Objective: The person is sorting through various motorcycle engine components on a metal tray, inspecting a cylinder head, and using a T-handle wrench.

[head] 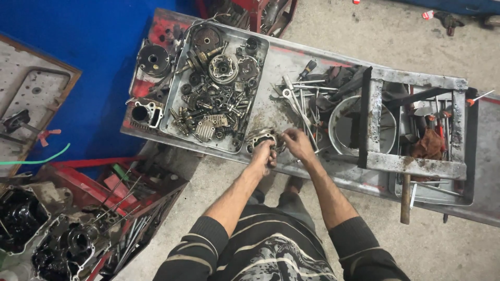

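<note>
Striped dark sleeves cover both my forearms at the bottom of the view, reaching up toward a long grey metal tabletop (291,62) that runs across the scene above a concrete floor (427,244). At my left, on the floor, sits a red crate (130,192) of rods and tools, with oily black engine casings (57,239) beside it. On the tabletop, to my right, stands a rusty square steel frame (416,166) over a round metal bowl (341,122) and a heap of hand tools. To my left lies a shallow steel tray (177,112) packed with gears, clutch parts and bolts. Loose wrenches (299,99) lie between tray and bowl.

At the near edge of the tabletop, just below the tray's corner, sits a small round metal engine part (262,138). My left hand (264,153) has its grip closed around the part's lower side, holding it against the tabletop. My right hand (298,143) is just beside it, fingers bent and pinched at the part's right edge; whatever small piece they pinch is too small to make out.
</note>
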